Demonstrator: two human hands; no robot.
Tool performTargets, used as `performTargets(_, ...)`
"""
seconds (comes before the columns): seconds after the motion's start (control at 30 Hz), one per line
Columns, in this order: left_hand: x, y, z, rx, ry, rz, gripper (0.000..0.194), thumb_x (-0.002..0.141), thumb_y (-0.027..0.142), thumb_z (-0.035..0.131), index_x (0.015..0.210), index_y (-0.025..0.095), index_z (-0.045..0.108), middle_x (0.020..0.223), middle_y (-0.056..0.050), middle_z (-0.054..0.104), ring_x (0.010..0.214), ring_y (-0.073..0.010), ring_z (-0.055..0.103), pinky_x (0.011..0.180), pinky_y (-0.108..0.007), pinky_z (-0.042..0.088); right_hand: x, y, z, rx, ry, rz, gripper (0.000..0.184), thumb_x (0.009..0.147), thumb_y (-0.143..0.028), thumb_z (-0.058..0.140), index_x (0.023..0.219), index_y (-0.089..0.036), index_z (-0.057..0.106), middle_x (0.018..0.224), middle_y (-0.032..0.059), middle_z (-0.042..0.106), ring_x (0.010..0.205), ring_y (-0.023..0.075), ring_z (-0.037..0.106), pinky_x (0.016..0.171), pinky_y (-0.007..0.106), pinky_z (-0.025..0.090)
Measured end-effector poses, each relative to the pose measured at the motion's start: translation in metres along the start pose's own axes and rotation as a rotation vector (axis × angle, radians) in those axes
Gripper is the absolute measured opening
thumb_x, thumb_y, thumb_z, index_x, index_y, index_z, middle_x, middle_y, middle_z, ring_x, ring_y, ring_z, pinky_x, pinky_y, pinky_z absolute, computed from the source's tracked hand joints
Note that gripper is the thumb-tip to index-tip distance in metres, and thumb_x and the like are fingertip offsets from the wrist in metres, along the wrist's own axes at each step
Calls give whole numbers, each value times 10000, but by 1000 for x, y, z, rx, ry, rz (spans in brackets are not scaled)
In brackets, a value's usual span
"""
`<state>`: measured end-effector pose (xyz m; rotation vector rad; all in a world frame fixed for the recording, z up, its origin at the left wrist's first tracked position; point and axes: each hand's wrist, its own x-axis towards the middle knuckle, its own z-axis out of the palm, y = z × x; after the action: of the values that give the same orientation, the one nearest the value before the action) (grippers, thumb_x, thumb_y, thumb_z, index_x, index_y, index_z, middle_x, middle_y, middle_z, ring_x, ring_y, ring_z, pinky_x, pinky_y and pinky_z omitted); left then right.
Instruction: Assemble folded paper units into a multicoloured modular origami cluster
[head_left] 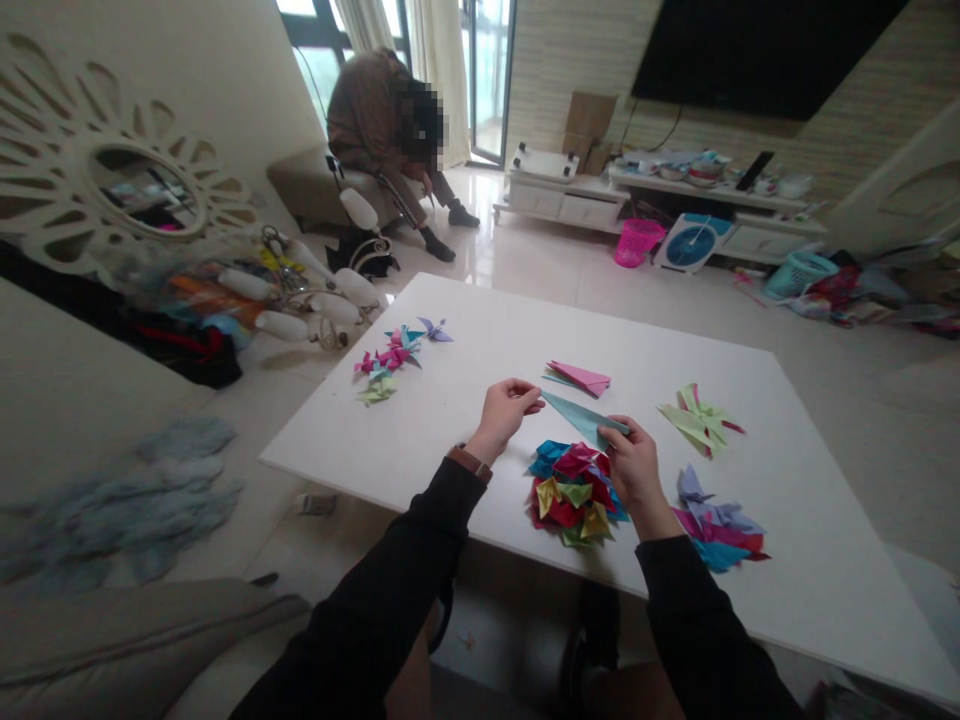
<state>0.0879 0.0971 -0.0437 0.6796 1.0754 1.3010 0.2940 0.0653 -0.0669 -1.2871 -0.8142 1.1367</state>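
A light blue piece of folded paper [576, 415], long and pointed, is stretched between my two hands above the white table [465, 330]. My left hand [506, 412] pinches its narrow tip. At the wider end, my right hand [634, 460] grips it between thumb and fingers. Just beyond lie pink folded papers [581, 378] with a bluish one under them. Close below my hands sits a heap of colourful folded paper pieces [574, 495] in red, blue, gold and green.
Small paper cranes [394, 350] lie at the table's left. Green folded papers [699, 418] and a purple, red and blue pile [720, 525] lie on the right. Across the room a person [382, 130] sits bent forward. A lamp fixture [330, 300] stands off the left edge.
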Motion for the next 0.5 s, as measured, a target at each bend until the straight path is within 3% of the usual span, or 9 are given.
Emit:
performTargets(0.17, -1, 3, -4, 26, -29, 68, 351, 716, 202, 839, 900, 171, 541, 732, 7, 651, 657, -162, 709, 699, -316, 565, -4, -6, 1, 23, -45, 76, 295, 539, -247, 848, 769, -199, 670, 621, -55, 584, 532, 93, 495, 466, 215, 369)
performTargets(0.3, -2, 8, -6, 43, -8, 127, 321, 706, 216, 811, 922, 173, 579, 677, 11, 639, 686, -178, 713, 691, -299, 547, -9, -9, 4, 56, -79, 123, 355, 523, -292, 903, 764, -196, 660, 678, -38, 634, 571, 116, 596, 507, 233, 467)
performTargets(0.5, 0, 15, -8, 113, 6, 98, 191, 705, 155, 689, 877, 174, 609, 656, -14, 659, 645, -174, 690, 641, -272, 497, -3, 0, 3, 115, 80, 74, 438, 468, -296, 937, 736, -207, 602, 651, -43, 633, 575, 144, 670, 514, 234, 527)
